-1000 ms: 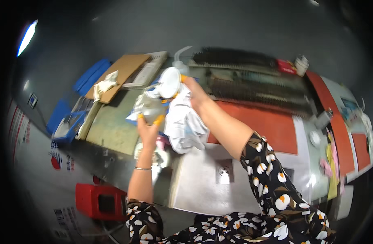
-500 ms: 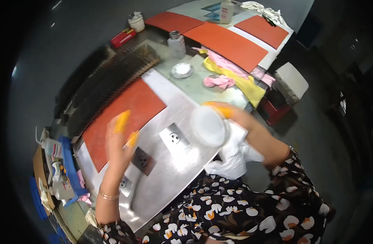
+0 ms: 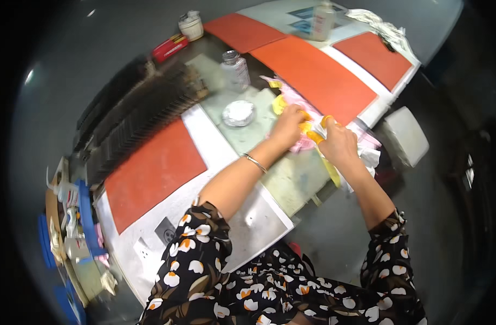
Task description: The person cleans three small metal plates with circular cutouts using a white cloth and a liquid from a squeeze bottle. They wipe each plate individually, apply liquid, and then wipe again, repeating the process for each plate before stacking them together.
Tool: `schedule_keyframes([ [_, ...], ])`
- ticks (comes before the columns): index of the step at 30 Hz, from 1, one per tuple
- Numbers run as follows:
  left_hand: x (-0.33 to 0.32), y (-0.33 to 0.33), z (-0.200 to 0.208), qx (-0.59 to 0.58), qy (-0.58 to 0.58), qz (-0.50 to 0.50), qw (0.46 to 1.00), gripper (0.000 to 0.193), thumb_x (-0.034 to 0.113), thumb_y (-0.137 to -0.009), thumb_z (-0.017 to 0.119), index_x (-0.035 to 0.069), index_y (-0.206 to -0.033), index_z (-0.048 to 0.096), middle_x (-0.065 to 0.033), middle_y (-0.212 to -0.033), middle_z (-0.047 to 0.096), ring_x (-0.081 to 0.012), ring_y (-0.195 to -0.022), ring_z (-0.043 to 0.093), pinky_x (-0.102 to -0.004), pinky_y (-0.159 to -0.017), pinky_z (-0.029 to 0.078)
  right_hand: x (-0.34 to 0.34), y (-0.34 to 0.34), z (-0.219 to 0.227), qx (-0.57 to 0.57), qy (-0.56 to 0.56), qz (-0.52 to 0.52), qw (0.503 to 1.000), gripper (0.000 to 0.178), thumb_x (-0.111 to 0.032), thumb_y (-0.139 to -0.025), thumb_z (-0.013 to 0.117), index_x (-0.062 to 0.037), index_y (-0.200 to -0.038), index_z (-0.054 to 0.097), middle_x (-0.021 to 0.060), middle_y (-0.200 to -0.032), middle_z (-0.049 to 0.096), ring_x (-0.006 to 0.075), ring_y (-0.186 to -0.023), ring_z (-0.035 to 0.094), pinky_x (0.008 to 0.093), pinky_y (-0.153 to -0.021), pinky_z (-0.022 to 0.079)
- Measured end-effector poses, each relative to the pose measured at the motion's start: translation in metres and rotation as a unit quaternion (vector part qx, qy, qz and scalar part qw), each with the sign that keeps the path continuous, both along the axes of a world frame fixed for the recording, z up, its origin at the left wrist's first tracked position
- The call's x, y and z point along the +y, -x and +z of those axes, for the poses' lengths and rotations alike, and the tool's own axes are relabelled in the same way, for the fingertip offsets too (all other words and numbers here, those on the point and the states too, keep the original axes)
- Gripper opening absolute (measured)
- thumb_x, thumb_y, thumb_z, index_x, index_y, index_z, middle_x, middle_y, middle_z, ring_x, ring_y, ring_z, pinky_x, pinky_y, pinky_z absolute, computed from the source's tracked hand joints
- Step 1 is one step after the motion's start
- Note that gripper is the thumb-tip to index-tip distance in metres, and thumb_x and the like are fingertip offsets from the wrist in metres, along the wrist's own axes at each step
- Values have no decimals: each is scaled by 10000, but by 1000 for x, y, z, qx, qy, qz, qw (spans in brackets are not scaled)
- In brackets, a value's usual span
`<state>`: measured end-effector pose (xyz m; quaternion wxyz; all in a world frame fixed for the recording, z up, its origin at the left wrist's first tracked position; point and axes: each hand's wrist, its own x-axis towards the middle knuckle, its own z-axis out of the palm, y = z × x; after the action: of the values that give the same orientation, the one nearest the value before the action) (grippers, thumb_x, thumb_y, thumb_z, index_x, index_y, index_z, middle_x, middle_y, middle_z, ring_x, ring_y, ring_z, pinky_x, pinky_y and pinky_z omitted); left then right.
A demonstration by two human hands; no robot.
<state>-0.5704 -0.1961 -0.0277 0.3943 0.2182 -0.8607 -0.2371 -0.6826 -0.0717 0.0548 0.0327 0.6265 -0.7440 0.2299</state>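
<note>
Both my hands are close together over a heap of cloths at the table's right side, with orange finger covers on several fingertips. My left hand (image 3: 289, 129) has its fingers bent in on the pink cloth (image 3: 302, 144); what it pinches is hidden. My right hand (image 3: 340, 143) is closed, thumb and forefinger towards the left, and a white cloth (image 3: 370, 158) hangs out beside and under it. Part of a yellow cloth (image 3: 279, 105) shows beyond the left hand. On the work surface lie a dark plate with round holes (image 3: 165, 232) and a shiny plate with holes (image 3: 145, 252).
A white-topped dish (image 3: 239, 114) and a clear bottle (image 3: 235, 70) stand left of the cloths. A row of dark plates (image 3: 134, 124) lines the back edge, behind an orange-red sheet (image 3: 156, 173). A blue tray (image 3: 91, 216) holds bottles. A white stool (image 3: 408, 135) stands right.
My left hand has swung from over the orange-red sheet across to the right-hand cloths. My right hand has moved farther away to meet it; the round white thing it held no longer shows.
</note>
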Motion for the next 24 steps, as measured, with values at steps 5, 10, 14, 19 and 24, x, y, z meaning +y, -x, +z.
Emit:
schedule_keyframes([
  [5,11,-1,7,-6,-17,36,999,183,-6,-683,566,21,-857,615,-109,-960,547,-299,-969,485,-342,-862,408,-29,14,-36,10,-52,45,998,193,-143,-681,651,-12,-794,564,208,-657,606,395,-636,605,484,-556,470],
  [10,13,-2,7,-48,6,69,996,211,2,-678,591,35,-883,630,-95,-979,547,-278,-1015,479,-326,-883,405,-3,19,-23,-32,-143,83,986,189,-128,-692,637,10,-809,583,241,-715,607,403,-711,606,473,-634,475],
  [14,7,2,29,-79,-65,53,993,263,-4,-681,576,4,-939,625,-163,-972,590,-328,-986,526,-362,-867,434,13,30,-5,-4,-202,96,975,263,-188,-705,667,6,-866,593,243,-759,612,400,-753,603,465,-661,466],
  [19,30,-83,98,-110,-68,94,987,337,112,-766,539,7,-1081,594,-214,-1032,598,-372,-1000,538,-396,-865,436,54,0,40,-100,-67,113,986,260,-219,-782,651,0,-906,584,195,-732,619,303,-700,609,357,-643,449],
  [24,162,-263,118,-104,22,188,976,352,165,-818,599,30,-1140,555,-166,-1084,583,-322,-1008,538,-388,-873,424,102,-82,66,-184,-153,226,944,264,-211,-786,655,6,-911,574,185,-724,618,327,-693,603,335,-656,453],
])
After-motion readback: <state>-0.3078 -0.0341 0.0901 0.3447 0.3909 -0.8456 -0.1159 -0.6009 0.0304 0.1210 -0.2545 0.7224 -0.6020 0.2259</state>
